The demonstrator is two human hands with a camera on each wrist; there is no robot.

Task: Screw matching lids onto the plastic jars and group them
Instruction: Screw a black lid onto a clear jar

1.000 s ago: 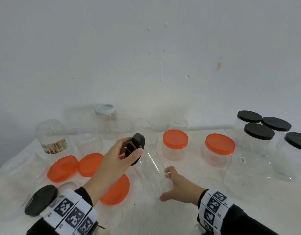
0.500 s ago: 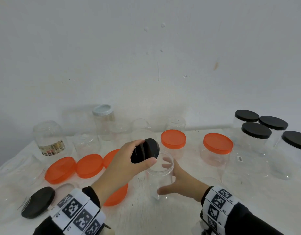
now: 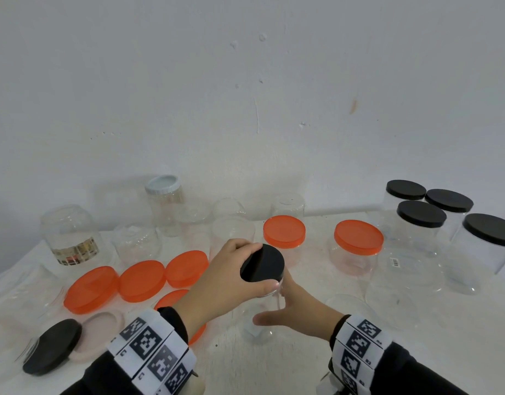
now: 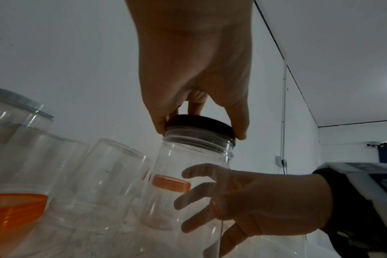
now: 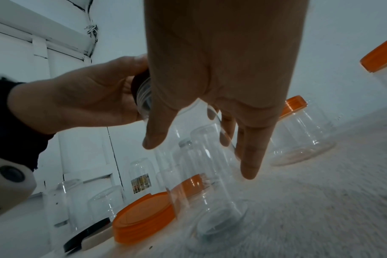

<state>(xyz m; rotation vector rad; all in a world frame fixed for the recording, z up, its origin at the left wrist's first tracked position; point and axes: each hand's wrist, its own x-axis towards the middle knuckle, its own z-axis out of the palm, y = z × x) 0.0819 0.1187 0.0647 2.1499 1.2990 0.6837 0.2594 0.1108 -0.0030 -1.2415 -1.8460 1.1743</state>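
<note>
A small black lid (image 3: pixel 262 263) sits on the mouth of a tall clear jar (image 3: pixel 260 323) standing at the table's front centre. My left hand (image 3: pixel 225 275) grips the lid from above, thumb on the near rim and fingers on the far rim. The left wrist view shows the lid (image 4: pixel 199 125) resting slightly tilted on the jar's threads (image 4: pixel 194 144). My right hand (image 3: pixel 299 312) holds the jar's body from the right, with its fingers (image 4: pixel 194 192) wrapped behind the clear wall. In the right wrist view the jar (image 5: pixel 210 192) stands on the table below my right hand (image 5: pixel 221 87).
Several loose orange lids (image 3: pixel 143 280) lie to the left. A second black lid (image 3: pixel 53 346) lies at the front left beside a pale lid (image 3: pixel 100 329). Two orange-lidded jars (image 3: pixel 358 246) stand behind, and black-lidded jars (image 3: pixel 420 220) stand at the right. Open clear jars (image 3: pixel 137 243) line the back.
My left hand carried the black lid right and down onto the jar's mouth. My right hand stood the jar upright and took hold of its body.
</note>
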